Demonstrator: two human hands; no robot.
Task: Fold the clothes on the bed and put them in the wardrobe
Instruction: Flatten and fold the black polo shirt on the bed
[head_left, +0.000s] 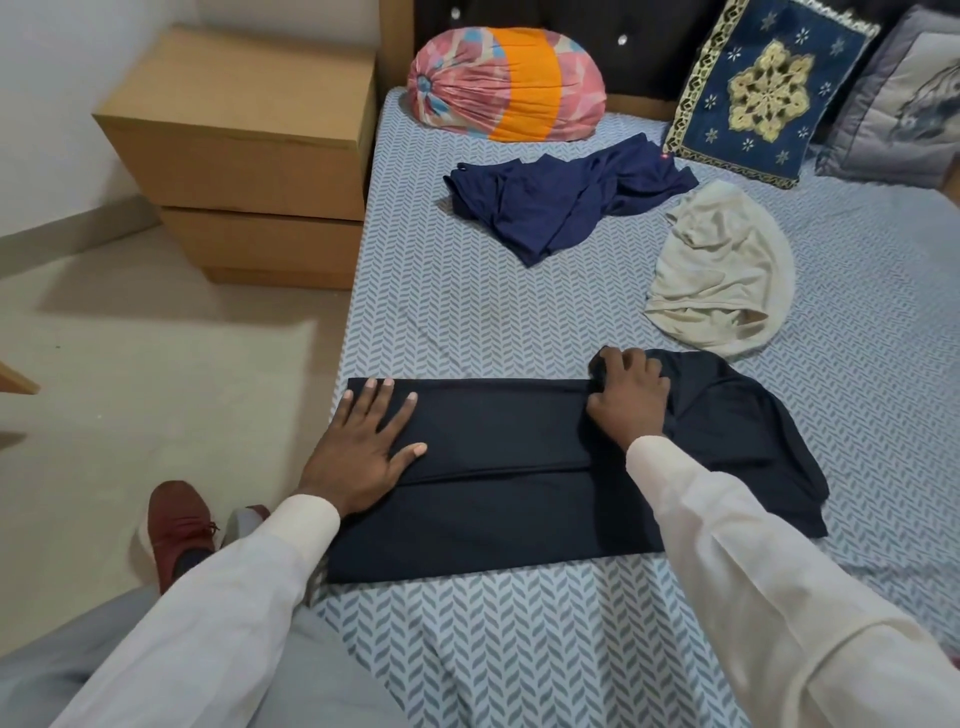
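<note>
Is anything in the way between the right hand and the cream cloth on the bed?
No, nothing visible. The right hand grips the dark garment, and only a strip of bare bedsheet lies between it and the cream cloth.

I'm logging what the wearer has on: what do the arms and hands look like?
The left sleeve and right sleeve are long, loose and off-white, with plain cuffs at the wrists. The left hand and right hand are bare: no gloves, rings or watch visible.
</note>
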